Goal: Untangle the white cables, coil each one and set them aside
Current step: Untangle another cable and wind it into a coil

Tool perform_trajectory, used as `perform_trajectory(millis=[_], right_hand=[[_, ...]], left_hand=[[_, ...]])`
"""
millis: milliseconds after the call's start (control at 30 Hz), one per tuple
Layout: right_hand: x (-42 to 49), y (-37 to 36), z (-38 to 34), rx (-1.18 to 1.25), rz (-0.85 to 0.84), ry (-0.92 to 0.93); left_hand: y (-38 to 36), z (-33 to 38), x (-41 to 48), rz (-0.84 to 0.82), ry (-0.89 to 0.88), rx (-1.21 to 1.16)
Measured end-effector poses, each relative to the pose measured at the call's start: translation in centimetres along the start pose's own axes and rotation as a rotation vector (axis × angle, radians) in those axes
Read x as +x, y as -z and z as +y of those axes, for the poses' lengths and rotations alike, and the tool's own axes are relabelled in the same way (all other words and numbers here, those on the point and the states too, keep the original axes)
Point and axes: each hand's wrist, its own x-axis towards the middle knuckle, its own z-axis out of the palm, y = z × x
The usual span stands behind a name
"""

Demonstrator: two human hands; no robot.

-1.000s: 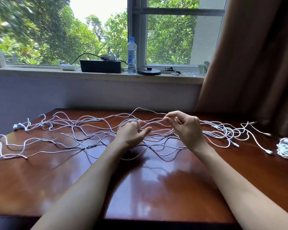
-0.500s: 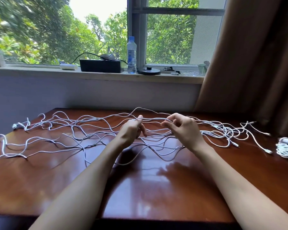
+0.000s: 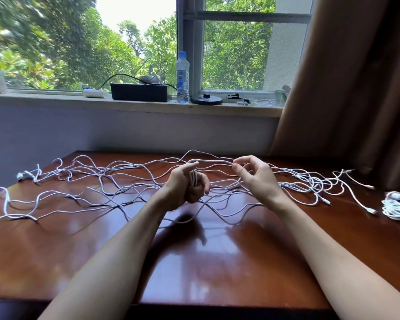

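At the left, the tangled white cables (image 3: pixel 83 195) sprawl over our wooden table (image 3: pixel 194 262) and run on rightward behind both hands. Our left hand (image 3: pixel 183 190), raised above the wood, curls its fingers round a few loops (image 3: pixel 194 179) of one cable. A strand (image 3: pixel 215 160) runs from there to our right hand (image 3: pixel 256 179), which pinches it between thumb and forefinger. A coiled bundle (image 3: pixel 398 207) lies at the far right edge.

white cables (image 3: pixel 116 181): tangled, sprawled across tabletop | coiled bundle (image 3: pixel 397 207): far right edge
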Motion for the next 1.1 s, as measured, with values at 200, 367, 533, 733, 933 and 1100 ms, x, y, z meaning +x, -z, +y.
perform_trajectory(millis=[200, 367, 533, 733, 933, 1100], right_hand=[[0.0, -0.3, 0.5, -0.167, 0.060, 0.023], [0.0, -0.2, 1.0, -0.225, 0.032, -0.001], [-0.4, -0.4, 0.5, -0.080, -0.040, -0.102], [-0.7, -0.9, -0.7, 0.470, -0.153, -0.312], [-0.5, -1.0, 0.2, 0.330, -0.228, -0.381], [-0.9, -0.7, 0.0, 0.159, -0.312, -0.311]], left_hand=[[-0.4, 0.3, -0.3, -0.105, -0.082, -0.280], [-0.5, 1.1, -0.9, -0.034, -0.225, -0.509], [-0.1, 1.6, -1.3, 0.058, -0.365, -0.763], [0.8, 1.8, -1.5, 0.090, -0.458, -0.998], [1.2, 1.7, -1.7, 0.067, -0.508, -1.120], [2.4, 1.8, -1.8, 0.013, -0.524, -1.326]])
